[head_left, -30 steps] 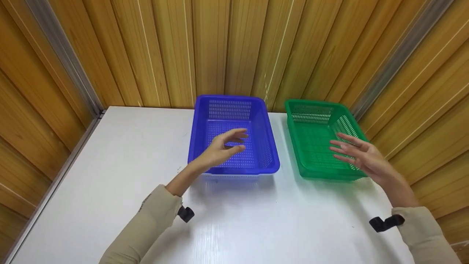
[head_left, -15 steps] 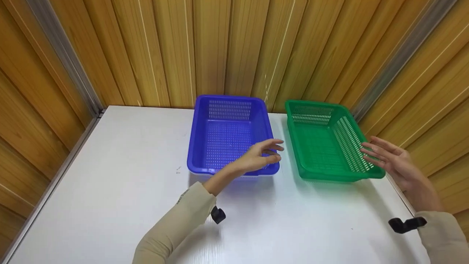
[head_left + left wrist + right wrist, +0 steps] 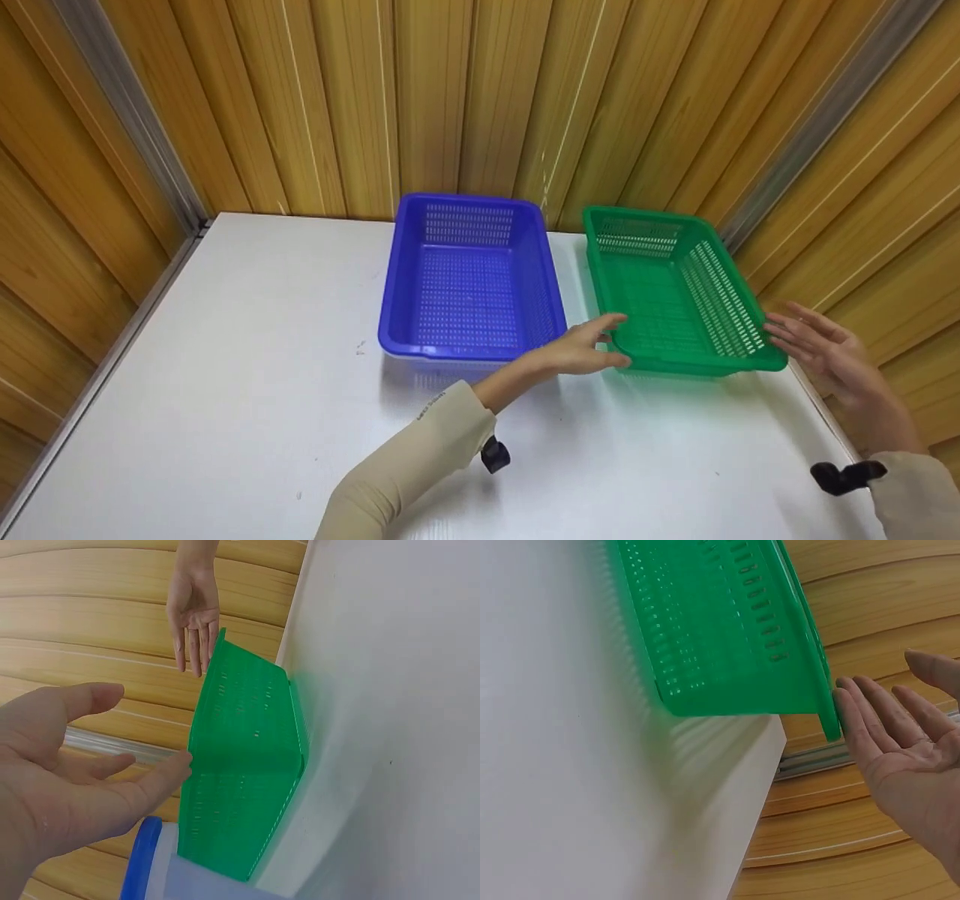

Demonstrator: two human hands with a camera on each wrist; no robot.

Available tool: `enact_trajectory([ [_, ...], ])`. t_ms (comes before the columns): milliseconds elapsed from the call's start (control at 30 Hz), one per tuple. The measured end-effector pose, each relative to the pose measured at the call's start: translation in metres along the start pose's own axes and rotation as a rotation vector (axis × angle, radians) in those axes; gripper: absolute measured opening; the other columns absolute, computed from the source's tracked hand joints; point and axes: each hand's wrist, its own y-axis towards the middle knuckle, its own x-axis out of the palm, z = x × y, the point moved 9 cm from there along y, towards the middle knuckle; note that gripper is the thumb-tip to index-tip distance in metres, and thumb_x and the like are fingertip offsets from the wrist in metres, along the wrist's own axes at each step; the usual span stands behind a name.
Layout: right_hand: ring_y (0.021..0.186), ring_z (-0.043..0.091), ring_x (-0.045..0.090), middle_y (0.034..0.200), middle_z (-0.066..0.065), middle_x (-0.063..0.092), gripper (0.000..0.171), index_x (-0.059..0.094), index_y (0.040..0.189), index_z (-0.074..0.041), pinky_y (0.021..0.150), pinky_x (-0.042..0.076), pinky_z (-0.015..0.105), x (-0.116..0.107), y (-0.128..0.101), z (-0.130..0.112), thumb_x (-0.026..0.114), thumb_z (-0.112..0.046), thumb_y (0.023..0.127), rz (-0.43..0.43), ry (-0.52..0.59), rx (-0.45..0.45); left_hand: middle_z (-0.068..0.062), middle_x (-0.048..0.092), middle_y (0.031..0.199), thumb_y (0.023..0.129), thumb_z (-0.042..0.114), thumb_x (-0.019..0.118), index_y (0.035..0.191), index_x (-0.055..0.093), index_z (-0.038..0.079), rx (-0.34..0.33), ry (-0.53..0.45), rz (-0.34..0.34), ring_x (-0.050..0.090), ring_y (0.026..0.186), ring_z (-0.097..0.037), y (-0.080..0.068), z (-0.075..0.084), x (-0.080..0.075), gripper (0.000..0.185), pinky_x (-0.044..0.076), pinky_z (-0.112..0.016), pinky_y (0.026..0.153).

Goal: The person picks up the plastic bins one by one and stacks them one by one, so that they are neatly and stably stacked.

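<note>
A green slotted plastic basket (image 3: 652, 300) sits at the right of the white table. At its near left corner is my left hand (image 3: 581, 349), thumb and fingers spread apart, fingertips right at the rim. The left wrist view shows this hand (image 3: 90, 772) with one fingertip against the edge of the green basket (image 3: 240, 742). My right hand (image 3: 832, 356) is at the near right corner, its fingers extended. In the right wrist view, the fingertips of the right hand (image 3: 907, 735) meet the outside of the rim of the green basket (image 3: 727, 637), palm up.
A blue slotted basket (image 3: 469, 292) stands left of the green one, with a gap between them, partly overlapped by my left wrist. Both are on the white table (image 3: 247, 337). Wood-panelled walls (image 3: 465, 97) enclose the back and sides, with metal posts (image 3: 142, 112) in the corners.
My left hand has moved right, from over the blue basket to the green basket's near left corner. My right hand has moved right, from over the green basket to its outer right rim.
</note>
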Motion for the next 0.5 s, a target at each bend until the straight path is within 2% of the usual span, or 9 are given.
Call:
enact_trajectory([
  [67,0.120,0.024,0.070,0.131,0.012,0.071,0.048,0.059,0.140,-0.010,0.100,0.055,0.033,-0.005,-0.005,-0.002,0.028,0.007,0.108,0.009,-0.002,0.008,-0.004,0.032,0.167,0.098,0.023,0.066,0.162,0.029,0.019,-0.018,0.020,0.015,0.032,0.154,-0.022,0.002,-0.001,0.005,0.074,0.033,-0.039,0.124],
  [133,0.119,0.023,0.070,0.131,0.010,0.071,0.048,0.059,0.140,-0.012,0.098,0.056,0.031,-0.011,-0.011,-0.003,0.028,0.007,0.108,0.028,-0.049,0.012,-0.002,0.026,0.170,0.098,0.025,0.066,0.163,0.025,0.019,-0.034,0.030,0.025,0.024,0.157,-0.020,0.002,-0.003,0.010,0.077,0.026,-0.040,0.127],
  [267,0.115,0.021,0.072,0.128,0.006,0.073,0.049,0.061,0.138,-0.015,0.095,0.058,0.028,-0.022,-0.018,0.004,0.029,0.007,0.108,0.051,-0.098,0.029,-0.003,0.013,0.173,0.097,0.026,0.066,0.165,0.020,0.021,-0.067,0.002,0.054,0.012,0.160,-0.021,0.003,-0.010,0.016,0.082,0.016,-0.044,0.130],
  [400,0.112,0.016,0.073,0.126,-0.002,0.073,0.047,0.064,0.134,-0.021,0.092,0.059,0.027,-0.033,-0.023,0.018,0.033,0.003,0.108,0.100,-0.173,0.057,-0.003,0.008,0.174,0.096,0.026,0.067,0.165,0.017,0.021,-0.107,-0.049,0.111,0.011,0.160,-0.023,0.007,-0.018,0.019,0.085,0.016,-0.045,0.130],
  [500,0.110,0.009,0.072,0.126,-0.012,0.070,0.042,0.064,0.131,-0.026,0.089,0.060,0.026,-0.040,-0.024,0.028,0.039,-0.001,0.108,0.153,-0.280,0.088,-0.002,0.009,0.174,0.097,0.026,0.066,0.166,0.011,0.018,-0.131,-0.101,0.148,0.012,0.160,-0.020,0.012,-0.024,0.021,0.089,0.017,-0.042,0.130],
])
